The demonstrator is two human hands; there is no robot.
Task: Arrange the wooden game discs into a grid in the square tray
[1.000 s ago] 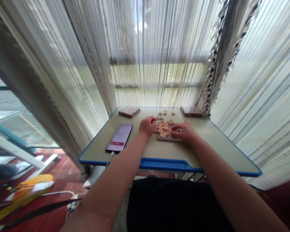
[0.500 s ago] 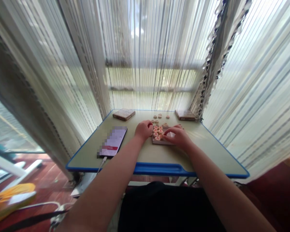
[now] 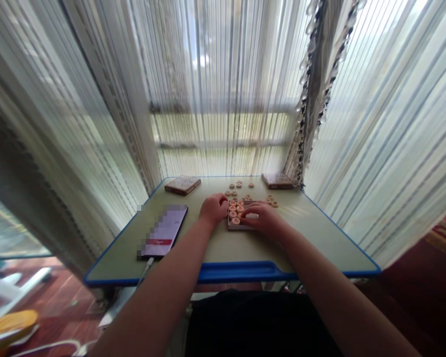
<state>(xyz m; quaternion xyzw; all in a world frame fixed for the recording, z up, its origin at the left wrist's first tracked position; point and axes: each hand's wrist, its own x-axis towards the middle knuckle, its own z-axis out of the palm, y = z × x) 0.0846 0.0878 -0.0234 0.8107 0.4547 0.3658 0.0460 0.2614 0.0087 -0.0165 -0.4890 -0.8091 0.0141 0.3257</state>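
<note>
A shallow box (image 3: 235,227) lies near the middle of the table, with round wooden Chinese chess pieces (image 3: 233,214) marked in red standing in rows along its left side. Against the box's left edge, my left hand (image 3: 213,209) is closed, fingers curled at the rim. My right hand (image 3: 266,218) reaches over the right part of the box. Its thumb and fingers pinch at a chess piece by the near end of the rows; the hand partly hides that piece and the box's right side.
Several loose pieces (image 3: 234,193) lie beyond the box, with more (image 3: 272,201) to its right. Flat boxes sit at the back left (image 3: 183,185) and back right (image 3: 277,180). A phone (image 3: 165,230) with a white cable (image 3: 146,269) is left of my left arm. The table (image 3: 319,243) has a blue edge.
The view has shifted a little, so the table sits lower and further left. Both hands stay at the box, the right fingertips still by the near pieces.
</note>
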